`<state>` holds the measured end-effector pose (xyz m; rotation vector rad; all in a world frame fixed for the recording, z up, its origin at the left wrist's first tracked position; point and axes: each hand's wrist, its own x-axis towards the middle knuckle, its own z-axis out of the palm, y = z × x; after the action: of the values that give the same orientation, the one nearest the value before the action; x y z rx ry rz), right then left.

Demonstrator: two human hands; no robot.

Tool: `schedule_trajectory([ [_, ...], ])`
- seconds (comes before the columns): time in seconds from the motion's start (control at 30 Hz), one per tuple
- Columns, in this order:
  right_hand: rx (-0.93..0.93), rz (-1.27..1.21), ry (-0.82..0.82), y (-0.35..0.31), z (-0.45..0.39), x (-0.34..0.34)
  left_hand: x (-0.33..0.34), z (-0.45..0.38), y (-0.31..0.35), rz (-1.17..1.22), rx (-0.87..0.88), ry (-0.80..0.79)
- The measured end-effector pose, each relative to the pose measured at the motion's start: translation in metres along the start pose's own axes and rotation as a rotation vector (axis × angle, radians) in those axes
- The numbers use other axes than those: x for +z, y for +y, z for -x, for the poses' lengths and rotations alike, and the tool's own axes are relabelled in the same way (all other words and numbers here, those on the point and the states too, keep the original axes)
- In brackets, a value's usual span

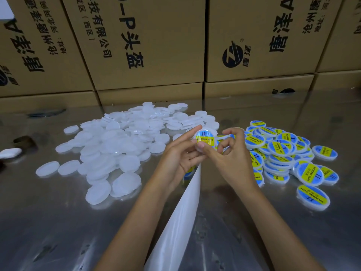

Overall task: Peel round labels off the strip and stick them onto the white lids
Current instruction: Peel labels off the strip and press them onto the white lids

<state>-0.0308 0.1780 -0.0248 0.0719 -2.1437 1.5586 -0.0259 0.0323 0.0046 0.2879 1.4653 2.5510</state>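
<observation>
My left hand (181, 153) holds a white lid (205, 138) upright above the table; a round blue and yellow label covers its face. The thumb of my right hand (228, 153) presses on the lid's lower edge, and the other right fingers curl beside it. The white backing strip (179, 216) hangs from under my hands down toward me, with a label showing at its top under my left palm. A heap of bare white lids (117, 141) lies to the left. A heap of labelled lids (283, 155) lies to the right.
The table top (58, 222) is shiny metal. Stacked cardboard boxes (156, 45) wall off the far edge. At the far left sit a dark ring-like object (24, 141) and a white object (10, 152).
</observation>
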Motion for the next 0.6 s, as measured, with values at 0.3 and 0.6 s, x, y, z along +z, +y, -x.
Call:
schedule_trajectory([
  [0.3, -0.127, 0.150, 0.062, 0.0061, -0.0022, -0.0025, 0.0011, 0.0015, -0.0037, 0.009, -0.051, -0.054],
  [0.6, -0.123, 0.097, 0.015, 0.0076, -0.0006, -0.0025, 0.0040, 0.0028, -0.0087, -0.276, 0.080, 0.049],
])
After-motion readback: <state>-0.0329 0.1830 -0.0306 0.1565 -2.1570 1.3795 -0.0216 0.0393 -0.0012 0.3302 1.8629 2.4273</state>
